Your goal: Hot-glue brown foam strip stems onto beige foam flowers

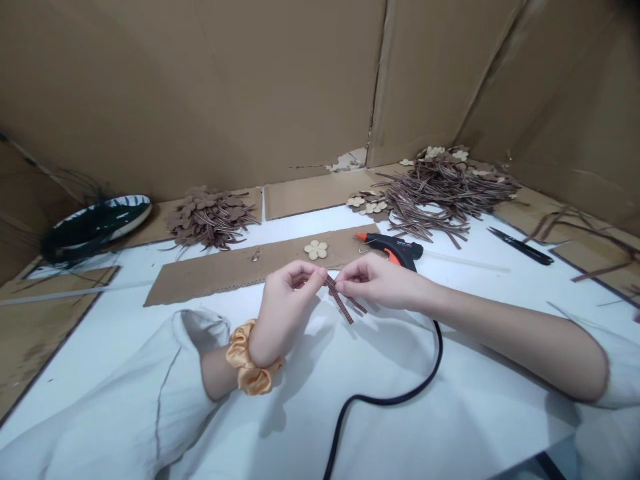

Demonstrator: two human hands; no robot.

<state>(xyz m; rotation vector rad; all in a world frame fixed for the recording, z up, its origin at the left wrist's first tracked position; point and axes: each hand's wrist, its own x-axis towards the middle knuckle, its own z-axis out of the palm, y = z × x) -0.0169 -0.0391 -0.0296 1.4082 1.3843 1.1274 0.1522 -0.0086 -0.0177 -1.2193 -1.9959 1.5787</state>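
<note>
Between my hands is a thin brown patterned strip (341, 303), folded so that its two ends hang down toward me. My left hand (290, 300), with an orange scrunchie (254, 358) at the wrist, pinches the strip's upper part. On the right, the fingertips of my right hand (377, 281) are pinched on the same strip close beside. Just beyond them a pale flower shape (315, 250) lies on a long cardboard piece (215, 272). A black and orange glue gun (395, 249) lies behind my right hand, its tip pointing left.
Brown flower pieces with strips (213, 217) are heaped at the back left, beside an oval dish (100, 223). A larger pile of strips (440, 190) sits at the back right, near black tweezers (520, 245). The glue gun's black cord (385, 401) curves toward me. Cardboard walls (200, 87) stand behind.
</note>
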